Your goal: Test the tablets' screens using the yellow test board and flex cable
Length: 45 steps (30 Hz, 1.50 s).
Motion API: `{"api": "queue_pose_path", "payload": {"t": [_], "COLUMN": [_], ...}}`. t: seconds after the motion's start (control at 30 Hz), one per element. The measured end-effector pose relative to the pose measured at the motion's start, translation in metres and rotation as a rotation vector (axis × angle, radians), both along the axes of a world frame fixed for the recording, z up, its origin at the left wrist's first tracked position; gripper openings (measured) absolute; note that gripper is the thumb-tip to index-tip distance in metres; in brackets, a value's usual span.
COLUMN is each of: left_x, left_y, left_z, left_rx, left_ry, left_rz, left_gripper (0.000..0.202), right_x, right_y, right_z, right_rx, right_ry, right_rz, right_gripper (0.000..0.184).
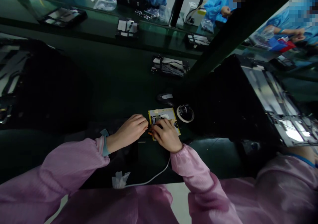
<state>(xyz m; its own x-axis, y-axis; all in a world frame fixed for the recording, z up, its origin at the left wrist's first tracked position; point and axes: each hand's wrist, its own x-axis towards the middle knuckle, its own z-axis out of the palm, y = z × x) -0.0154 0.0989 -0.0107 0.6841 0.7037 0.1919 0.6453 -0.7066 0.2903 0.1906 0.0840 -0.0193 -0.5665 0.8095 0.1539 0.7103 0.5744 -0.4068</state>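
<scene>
While the yellow-edged panel (162,112) lies on the dark surface (119,84), work on it seems unfinished; what is done or left, cannot tell. Right hand (167,134) over the panel, fingers bent, apparently touching; grip hidden. Left hand (135,128) curled narrow at panel's left edge, contents unclear. Mouse (165,98) beyond panel.

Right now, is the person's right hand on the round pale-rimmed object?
No, the right hand is over the yellow-edged panel, and the round object lies apart.
</scene>
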Motion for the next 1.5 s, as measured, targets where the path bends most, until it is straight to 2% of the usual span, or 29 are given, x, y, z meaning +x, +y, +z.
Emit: {"api": "queue_pose_path", "payload": {"t": [0.13, 0.23, 0.33, 0.43, 0.53, 0.63, 0.77, 0.87, 0.97, 1.07, 1.2, 1.33, 1.5], "left_x": [-0.001, 0.005, 0.017, 0.032, 0.046, 0.052, 0.047, 0.038, 0.029, 0.023, 0.018, 0.018, 0.018], "left_y": [-0.005, -0.024, -0.048, -0.059, -0.057, -0.055, -0.064, -0.075, -0.081, -0.083, -0.084, -0.086, -0.086], "left_z": [0.011, 0.025, 0.03, 0.022, 0.012, 0.01, 0.025, 0.037, 0.039, 0.03, 0.013, 0.004, 0.0], "left_rx": [0.069, 0.13, 0.081, 0.001, -0.118, -0.246, -0.365, -0.46, -0.536, -0.452, -0.348, -0.314, -0.291], "left_ry": [-0.099, -0.132, -0.035, 0.031, 0.027, -0.086, -0.3, -0.449, -0.571, -0.597, -0.512, -0.419, -0.39], "left_rz": [-0.002, -0.066, -0.123, -0.047, 0.02, -0.005, -0.035, -0.019, 0.009, 0.091, 0.175, 0.177, 0.154], "left_gripper": [0.014, 0.018, 0.022, 0.026, 0.027, 0.023, 0.016, 0.013, 0.013, 0.012, 0.013, 0.015, 0.016], "right_x": [0.016, 0.042, 0.068, 0.077, 0.07, 0.058, 0.047, 0.035, 0.02, 0.005, -0.004, -0.005, -0.005], "right_y": [0.003, -0.007, -0.034, -0.069, -0.093, -0.099, -0.091, -0.084, -0.08, -0.078, -0.078, -0.08, -0.08], "right_z": [0.007, 0.015, 0.022, 0.019, 0.006, -0.008, -0.012, -0.008, -0.006, -0.007, -0.008, -0.007, -0.005], "right_rx": [-0.019, 0.06, 0.016, -0.067, -0.014, 0.093, 0.15, 0.117, 0.059, -0.012, -0.08, -0.122, -0.107], "right_ry": [0.221, 0.389, 0.419, 0.325, 0.223, 0.188, 0.288, 0.38, 0.451, 0.532, 0.587, 0.6, 0.589], "right_rz": [-0.009, -0.192, -0.288, -0.204, -0.157, -0.192, -0.205, -0.18, -0.245, -0.291, -0.261, -0.216, -0.2], "right_gripper": [0.025, 0.033, 0.037, 0.037, 0.031, 0.02, 0.017, 0.018, 0.014, 0.01, 0.011, 0.011, 0.012]}}
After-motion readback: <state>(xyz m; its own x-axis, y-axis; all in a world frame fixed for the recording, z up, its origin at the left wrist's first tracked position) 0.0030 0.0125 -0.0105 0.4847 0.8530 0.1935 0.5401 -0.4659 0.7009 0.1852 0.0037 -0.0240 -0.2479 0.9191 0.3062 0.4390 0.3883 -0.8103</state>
